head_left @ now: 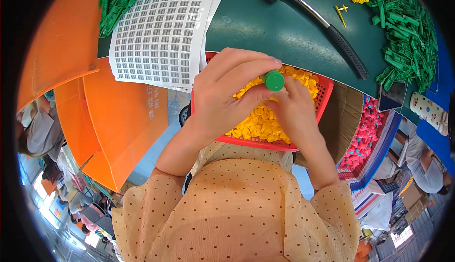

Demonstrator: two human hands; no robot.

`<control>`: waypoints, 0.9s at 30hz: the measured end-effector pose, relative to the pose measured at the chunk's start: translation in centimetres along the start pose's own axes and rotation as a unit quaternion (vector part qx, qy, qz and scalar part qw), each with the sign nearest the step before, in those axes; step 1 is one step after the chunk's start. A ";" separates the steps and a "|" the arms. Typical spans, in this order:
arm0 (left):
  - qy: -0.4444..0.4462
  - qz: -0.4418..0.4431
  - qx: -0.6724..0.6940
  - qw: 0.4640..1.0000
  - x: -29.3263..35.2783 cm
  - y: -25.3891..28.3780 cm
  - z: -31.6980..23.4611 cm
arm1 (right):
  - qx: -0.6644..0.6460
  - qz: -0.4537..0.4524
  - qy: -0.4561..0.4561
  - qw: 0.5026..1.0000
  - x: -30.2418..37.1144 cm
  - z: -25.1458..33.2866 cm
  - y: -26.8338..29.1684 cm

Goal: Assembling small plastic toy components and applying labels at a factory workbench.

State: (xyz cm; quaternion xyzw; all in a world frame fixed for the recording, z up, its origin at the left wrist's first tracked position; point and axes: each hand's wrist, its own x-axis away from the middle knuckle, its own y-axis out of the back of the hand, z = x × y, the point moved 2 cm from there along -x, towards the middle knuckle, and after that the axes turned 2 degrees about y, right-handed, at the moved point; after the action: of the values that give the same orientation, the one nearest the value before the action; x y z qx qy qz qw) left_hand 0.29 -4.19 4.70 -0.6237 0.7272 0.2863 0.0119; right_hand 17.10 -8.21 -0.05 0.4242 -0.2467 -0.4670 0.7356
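A green plastic piece with a round, ridged end [274,80] is held up between my two hands, over a red basket [323,102]. My left hand [226,87] curls around it from the left, with thumb and fingertips closed at its edge. From the right, my right hand [297,109] pinches at its lower side; its fingertips are partly hidden behind the piece. Beneath both hands, many small yellow round plastic caps [258,124] fill the basket. The rest of the green piece, below its round end, is out of sight.
Beyond the basket, a hammer [327,27] lies on the green table [251,22], near printed label sheets [159,34]. Green plastic parts pile up at far right [410,39] and far left [124,1]. Orange boxes [116,124] stand left; a crate of pink pieces [365,134] stands right.
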 end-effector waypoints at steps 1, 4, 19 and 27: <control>0.000 0.001 0.001 1.000 -0.2 -0.1 0.2 | 0.036 0.012 0.010 0.999 0.0 0.0 -1.2; -0.018 -0.005 -0.014 1.000 -0.3 -0.1 0.6 | 0.049 0.031 0.051 0.997 0.3 -0.2 -3.4; -0.004 -0.002 -0.015 1.000 -2.2 -1.1 2.4 | -0.552 -0.138 -0.086 0.818 -3.8 0.5 6.0; -0.030 0.002 -0.044 0.999 -2.7 -1.9 2.5 | -0.622 -0.144 -0.128 0.759 -5.7 0.2 5.8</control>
State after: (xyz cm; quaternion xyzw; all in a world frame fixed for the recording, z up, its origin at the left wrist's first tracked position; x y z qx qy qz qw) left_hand 1.79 -0.77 2.83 -0.6134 0.7143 0.3369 0.0055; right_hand 17.21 -1.99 5.15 -0.1600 0.0706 -0.6683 0.7231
